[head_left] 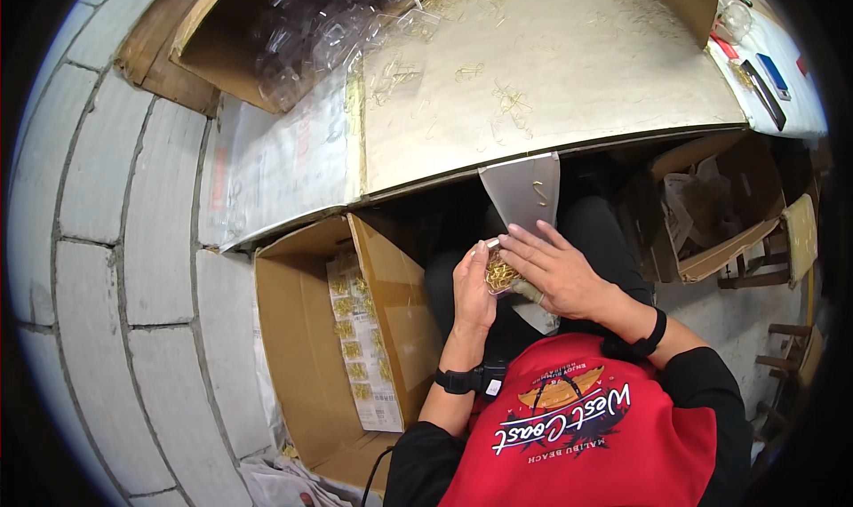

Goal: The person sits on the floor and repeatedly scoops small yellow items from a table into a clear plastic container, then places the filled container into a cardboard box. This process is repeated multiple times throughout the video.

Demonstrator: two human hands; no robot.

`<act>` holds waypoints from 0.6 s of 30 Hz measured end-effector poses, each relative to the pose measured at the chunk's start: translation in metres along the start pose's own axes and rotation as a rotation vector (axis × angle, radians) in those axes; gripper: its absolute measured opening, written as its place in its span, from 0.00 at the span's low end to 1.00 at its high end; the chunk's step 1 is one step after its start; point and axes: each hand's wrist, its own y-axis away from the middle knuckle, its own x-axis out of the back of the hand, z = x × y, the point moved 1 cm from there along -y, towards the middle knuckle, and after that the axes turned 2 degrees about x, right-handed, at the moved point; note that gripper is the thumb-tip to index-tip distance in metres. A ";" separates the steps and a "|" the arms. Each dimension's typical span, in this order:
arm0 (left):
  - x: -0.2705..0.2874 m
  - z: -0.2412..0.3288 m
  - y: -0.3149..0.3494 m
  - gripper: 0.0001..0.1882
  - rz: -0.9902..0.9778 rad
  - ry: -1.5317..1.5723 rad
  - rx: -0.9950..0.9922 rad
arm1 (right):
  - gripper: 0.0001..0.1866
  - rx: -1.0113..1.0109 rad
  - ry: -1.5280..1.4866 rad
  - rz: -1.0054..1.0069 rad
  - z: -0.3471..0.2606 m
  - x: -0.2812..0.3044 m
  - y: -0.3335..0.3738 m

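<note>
While my left hand [475,285] curls its fingers around a clear box [501,286] of gold hooks [499,271], my right hand [562,278] lies over it, fingers straight. Looks fairly full; filled packs [345,329] already line the carton [291,329] left of my fingers, but loose hooks [513,101] beyond them sit unboxed.

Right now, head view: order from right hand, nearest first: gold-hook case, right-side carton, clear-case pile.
1. Gold-hook case: in left hand, at right hand's left.
2. Right-side carton: off to the right.
3. Clear-case pile: far upper left.
</note>
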 end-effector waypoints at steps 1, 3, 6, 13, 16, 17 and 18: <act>0.001 -0.003 -0.002 0.20 0.031 -0.010 -0.040 | 0.30 -0.005 0.000 -0.004 0.000 0.000 0.001; 0.001 0.002 0.002 0.18 -0.026 0.026 0.013 | 0.30 -0.011 -0.003 -0.010 0.000 0.002 0.000; 0.010 0.003 0.005 0.15 -0.056 0.009 0.045 | 0.29 0.001 -0.050 0.016 0.000 -0.001 0.003; 0.081 -0.025 -0.008 0.12 -0.125 -0.289 0.355 | 0.22 -0.097 0.054 0.327 0.037 0.039 -0.021; 0.081 -0.058 -0.025 0.17 -0.078 -0.245 0.392 | 0.21 -0.163 0.126 0.292 0.067 0.053 -0.048; 0.073 -0.070 -0.032 0.18 -0.085 -0.201 0.386 | 0.21 -0.163 0.185 0.271 0.083 0.049 -0.055; 0.058 -0.073 -0.036 0.20 -0.081 -0.194 0.384 | 0.21 -0.158 0.238 0.249 0.096 0.043 -0.060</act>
